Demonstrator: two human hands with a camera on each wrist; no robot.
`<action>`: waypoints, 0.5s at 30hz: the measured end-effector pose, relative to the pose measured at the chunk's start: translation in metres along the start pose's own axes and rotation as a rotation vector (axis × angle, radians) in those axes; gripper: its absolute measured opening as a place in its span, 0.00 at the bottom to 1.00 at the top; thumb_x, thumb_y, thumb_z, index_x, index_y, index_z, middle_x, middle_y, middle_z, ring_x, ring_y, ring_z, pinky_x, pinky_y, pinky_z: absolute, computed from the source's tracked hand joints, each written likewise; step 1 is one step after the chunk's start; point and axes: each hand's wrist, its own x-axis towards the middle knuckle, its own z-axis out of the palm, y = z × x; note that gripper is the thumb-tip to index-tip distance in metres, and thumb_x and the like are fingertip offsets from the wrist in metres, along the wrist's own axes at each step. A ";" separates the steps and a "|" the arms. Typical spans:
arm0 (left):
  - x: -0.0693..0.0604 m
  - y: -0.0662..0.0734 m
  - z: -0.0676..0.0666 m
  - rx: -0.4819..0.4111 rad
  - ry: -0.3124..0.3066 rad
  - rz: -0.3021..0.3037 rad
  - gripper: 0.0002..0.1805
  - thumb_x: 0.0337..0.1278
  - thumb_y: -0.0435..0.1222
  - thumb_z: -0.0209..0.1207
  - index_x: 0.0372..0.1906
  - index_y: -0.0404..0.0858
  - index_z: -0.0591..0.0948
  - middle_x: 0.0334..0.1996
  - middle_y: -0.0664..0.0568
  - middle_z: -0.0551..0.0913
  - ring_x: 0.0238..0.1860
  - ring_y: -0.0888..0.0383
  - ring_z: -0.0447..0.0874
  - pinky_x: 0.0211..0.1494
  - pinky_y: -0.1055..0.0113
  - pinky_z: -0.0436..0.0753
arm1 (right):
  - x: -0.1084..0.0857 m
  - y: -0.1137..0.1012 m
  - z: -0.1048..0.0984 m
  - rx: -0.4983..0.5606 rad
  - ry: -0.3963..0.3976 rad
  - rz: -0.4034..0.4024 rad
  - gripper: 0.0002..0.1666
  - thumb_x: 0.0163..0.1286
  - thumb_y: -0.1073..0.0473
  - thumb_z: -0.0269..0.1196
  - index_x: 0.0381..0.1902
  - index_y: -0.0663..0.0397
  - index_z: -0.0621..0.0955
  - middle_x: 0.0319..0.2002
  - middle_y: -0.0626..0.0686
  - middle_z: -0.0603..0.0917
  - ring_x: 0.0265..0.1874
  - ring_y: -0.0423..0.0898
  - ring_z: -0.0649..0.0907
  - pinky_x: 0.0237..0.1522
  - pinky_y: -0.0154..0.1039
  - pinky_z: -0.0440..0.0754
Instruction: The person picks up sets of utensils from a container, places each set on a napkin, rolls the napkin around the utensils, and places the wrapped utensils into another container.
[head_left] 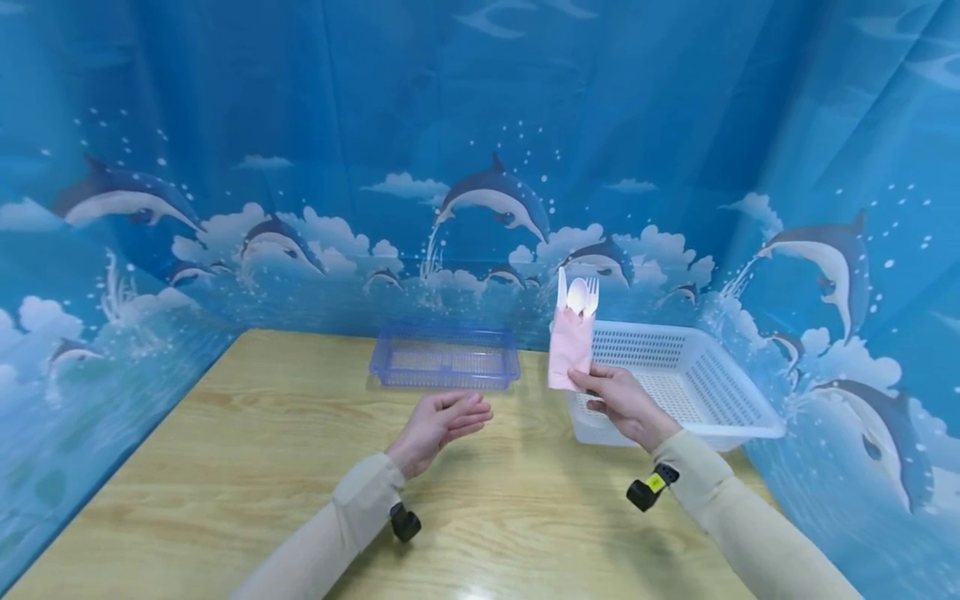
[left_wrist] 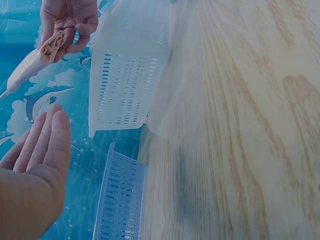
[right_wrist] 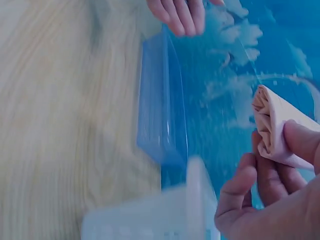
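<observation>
A pink napkin roll [head_left: 570, 350] with a white plastic knife, spoon [head_left: 577, 296] and fork standing out of its top is pinched near its lower end by my right hand [head_left: 626, 404]. It is held up at the left side of the white basket [head_left: 738, 425]. The right wrist view shows the folded lower end of the napkin [right_wrist: 275, 125] between thumb and fingers. My left hand [head_left: 442, 425] is above the table with its fingers extended, holding nothing. It is nearest the blue-purple tray [head_left: 450, 379], just in front of it.
Both containers stand toward the back of the wood-grain table [head_left: 247, 467], the tray in the middle and the larger perforated basket at right. A blue curtain [head_left: 360, 125] printed with dolphins closes off the back and sides. Each wrist carries a small black camera [head_left: 405, 522].
</observation>
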 end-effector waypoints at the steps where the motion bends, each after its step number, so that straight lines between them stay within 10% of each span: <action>1: 0.000 -0.001 -0.001 0.006 0.001 -0.002 0.31 0.65 0.42 0.60 0.65 0.27 0.70 0.59 0.30 0.76 0.59 0.45 0.81 0.61 0.61 0.80 | 0.001 -0.001 -0.005 -0.004 -0.006 0.009 0.12 0.71 0.52 0.62 0.46 0.50 0.84 0.30 0.41 0.80 0.33 0.41 0.73 0.34 0.34 0.75; 15: -0.011 -0.002 -0.015 0.165 0.044 0.007 0.30 0.66 0.43 0.59 0.64 0.27 0.71 0.55 0.34 0.81 0.58 0.44 0.81 0.61 0.58 0.81 | 0.015 -0.002 -0.056 -0.185 0.028 0.076 0.28 0.70 0.50 0.63 0.59 0.64 0.75 0.32 0.43 0.83 0.26 0.38 0.74 0.27 0.30 0.73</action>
